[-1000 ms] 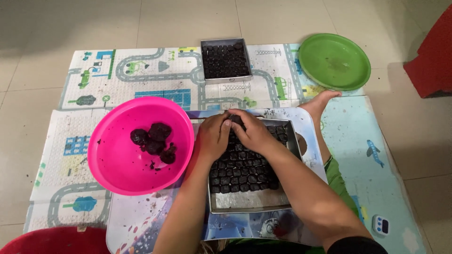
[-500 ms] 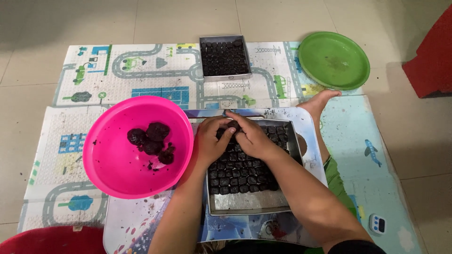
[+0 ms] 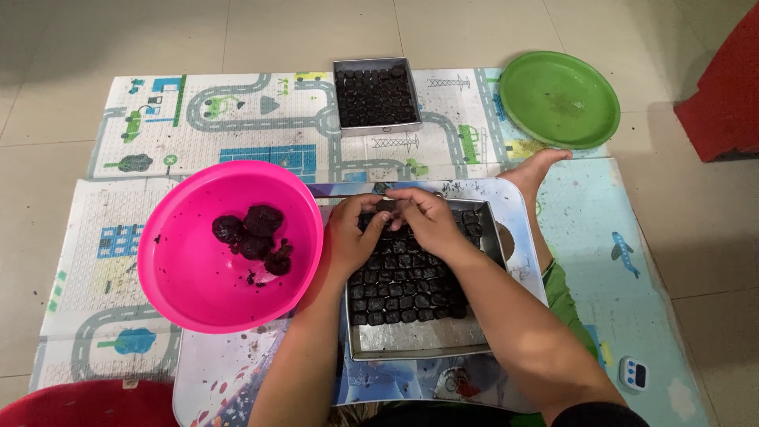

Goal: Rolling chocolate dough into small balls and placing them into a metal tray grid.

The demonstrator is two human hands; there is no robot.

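Operator: Dark pieces (image 3: 407, 277) fill the metal tray (image 3: 419, 336) in tight rows, and both hands work at its far end. I see my left hand (image 3: 353, 237) and right hand (image 3: 427, 221) meeting fingertip to fingertip over the top rows. Fingers on both are curled inward, pinched together around something small and dark. I cannot tell whether it is a single piece or loose mixture.

Observer: State the tray position.

Operator: Tray sits on a printed low table (image 3: 506, 198), directly in front of me. Its near strip is bare metal; every row beyond that is filled. My forearms cross over the tray from the near side and cover part of the right-hand columns.

Observer: Adjacent items?

Operator: Pink bowl (image 3: 182, 269) stands just beside the tray on the left, touching my left forearm. Several dark lumps (image 3: 253, 233) lie inside it, with crumbs scattered around them. A second metal tray (image 3: 376, 96), filled with similar dark pieces, rests well apart on the road-pattern play mat (image 3: 237, 119), straight ahead. Green plate (image 3: 560, 99) lies on the far right of the mat. A bare foot (image 3: 538, 170) shows at the table's right edge, near the plate. Small white timer (image 3: 633, 373) lies on the mat at the near right. Red container rim (image 3: 87, 405) shows at the near left corner.
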